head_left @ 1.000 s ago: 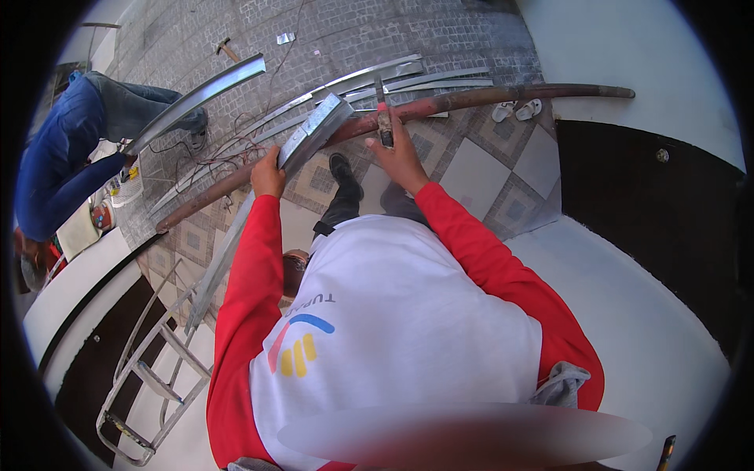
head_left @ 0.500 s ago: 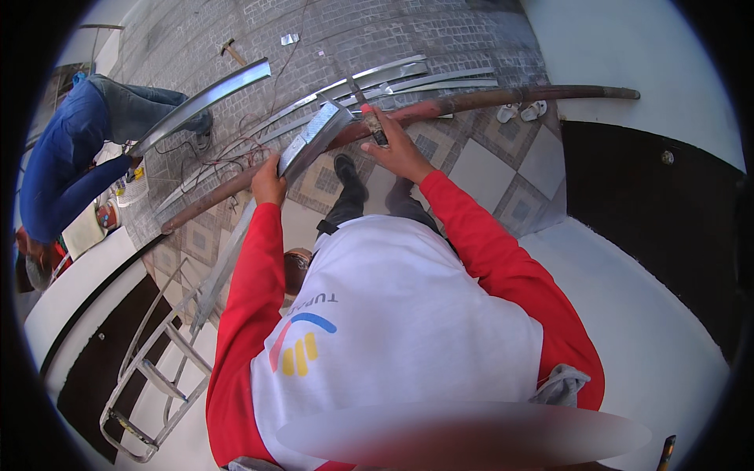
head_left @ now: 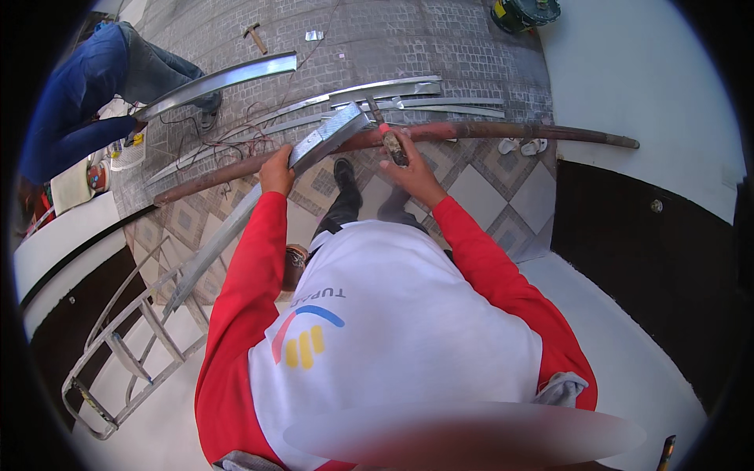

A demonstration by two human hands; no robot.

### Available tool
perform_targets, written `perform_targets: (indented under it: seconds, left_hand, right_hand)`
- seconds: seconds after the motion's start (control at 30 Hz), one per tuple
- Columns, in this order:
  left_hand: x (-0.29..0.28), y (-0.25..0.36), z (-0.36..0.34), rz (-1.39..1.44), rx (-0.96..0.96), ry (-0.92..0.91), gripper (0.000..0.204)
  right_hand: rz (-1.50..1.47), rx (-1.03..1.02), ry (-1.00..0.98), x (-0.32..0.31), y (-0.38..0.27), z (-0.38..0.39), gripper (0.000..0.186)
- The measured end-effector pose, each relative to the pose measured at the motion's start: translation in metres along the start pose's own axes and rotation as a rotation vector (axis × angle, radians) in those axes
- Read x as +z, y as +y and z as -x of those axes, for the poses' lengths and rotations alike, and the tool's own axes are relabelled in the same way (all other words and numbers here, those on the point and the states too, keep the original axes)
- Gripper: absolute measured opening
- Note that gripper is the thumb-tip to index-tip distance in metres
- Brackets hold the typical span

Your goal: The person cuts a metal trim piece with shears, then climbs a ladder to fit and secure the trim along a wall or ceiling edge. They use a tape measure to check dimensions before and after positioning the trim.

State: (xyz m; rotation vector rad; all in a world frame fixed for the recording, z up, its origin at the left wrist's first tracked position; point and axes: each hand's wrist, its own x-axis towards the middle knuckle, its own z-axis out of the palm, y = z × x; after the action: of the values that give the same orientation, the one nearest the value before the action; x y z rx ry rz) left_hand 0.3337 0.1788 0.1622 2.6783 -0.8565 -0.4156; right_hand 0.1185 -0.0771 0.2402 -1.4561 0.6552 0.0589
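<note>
The left hand (head_left: 276, 171) holds a long silver metal channel (head_left: 326, 136) – fingers gripping its side – which slants from near left to far centre. The right hand (head_left: 416, 173) has its fingers wrapped around a worn-handled tool (head_left: 394, 147), just beside the channel's far end. A reddish pipe (head_left: 463, 131) runs left to right; a co-worker (head_left: 90, 86) bends far left.

The white shirt (head_left: 416, 314) has red sleeves (head_left: 251, 290).
</note>
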Motion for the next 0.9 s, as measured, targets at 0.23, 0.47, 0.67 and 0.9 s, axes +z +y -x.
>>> perform_targets:
  seconds: [0.23, 0.47, 0.67, 0.9]
  left_hand:
    - [0.003, -0.001, 0.001, 0.019, -0.025, -0.014, 0.043]
    - [0.004, 0.002, 0.003, -0.005, 0.004, 0.008, 0.041]
    - [0.002, 0.004, 0.003, 0.034, -0.012, 0.004, 0.042]
    - [0.001, 0.006, 0.004, 0.034, -0.033, 0.006, 0.042]
  right_hand:
    - [-0.616, 0.115, -0.275, 0.000, -0.035, 0.027, 0.072]
    - [-0.897, 0.211, -0.285, 0.013, -0.027, 0.022, 0.068]
    - [-1.115, 0.283, -0.399, 0.003, -0.022, 0.010, 0.047]
    - [-1.054, 0.213, -0.492, -0.006, -0.021, 0.013, 0.043]
